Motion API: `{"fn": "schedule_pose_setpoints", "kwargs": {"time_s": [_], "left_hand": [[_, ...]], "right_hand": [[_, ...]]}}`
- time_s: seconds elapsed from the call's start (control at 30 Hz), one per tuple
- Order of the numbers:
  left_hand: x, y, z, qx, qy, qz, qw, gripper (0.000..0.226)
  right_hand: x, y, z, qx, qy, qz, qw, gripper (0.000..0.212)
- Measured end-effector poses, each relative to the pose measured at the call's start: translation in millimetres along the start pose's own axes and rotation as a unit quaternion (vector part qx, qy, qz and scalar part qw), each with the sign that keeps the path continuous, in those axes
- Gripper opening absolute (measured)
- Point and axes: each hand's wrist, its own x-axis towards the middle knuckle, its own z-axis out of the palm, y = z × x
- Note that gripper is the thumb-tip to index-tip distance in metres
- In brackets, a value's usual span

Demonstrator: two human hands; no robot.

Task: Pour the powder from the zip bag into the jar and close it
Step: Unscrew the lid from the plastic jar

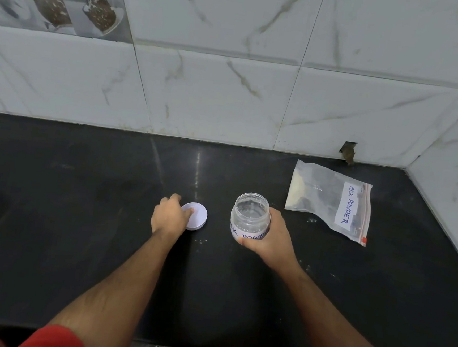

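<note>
Jar (250, 216): clear plastic, open-mouthed, upright on the black counter (82, 188), near its middle; a white handwritten label wraps its lower part. We cannot tell whether it holds powder. Our right hand (274, 239) is wrapped around its right side.

Lid (195, 216): white, round, flat on the counter left of the jar and apart from it. Our left hand (170, 215) rests on its left edge, fingers curled over it.

Bag (329, 200): clear zip bag, labelled MILK POWDER, lying flat to the right behind the jar, with pale powder gathered at its left end and the zip strip at its right.

Room: bare counter on the left and in front; tiled wall (229, 90) behind, a side wall close beyond the bag. A few white specks lie around the jar.
</note>
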Motion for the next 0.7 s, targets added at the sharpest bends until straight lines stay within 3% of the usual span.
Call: {"fn": "schedule_pose_setpoints", "kwargs": {"time_s": [0.1,0.3,0.37,0.6,0.7], "left_hand": [[-6,5,-7,-0.075,0.020,0.048,0.996,0.040],[-30,22,-7,-0.276,-0.097,0.072,0.954,0.029],[-38,24,-7,-0.287,-0.117,0.088,0.947,0.022],[-52,21,-5,-0.294,-0.148,0.095,0.940,0.034],[-50,17,-4,-0.291,-0.115,0.090,0.946,0.031]], "right_hand": [[4,0,15,0.007,-0.023,0.019,1.000,0.082],[19,-1,36,-0.041,-0.067,0.016,0.997,0.089],[21,-1,38,-0.057,-0.075,0.015,0.995,0.090],[23,3,38,-0.063,-0.094,0.018,0.993,0.094],[24,4,32,-0.078,-0.105,0.024,0.991,0.113]]}}
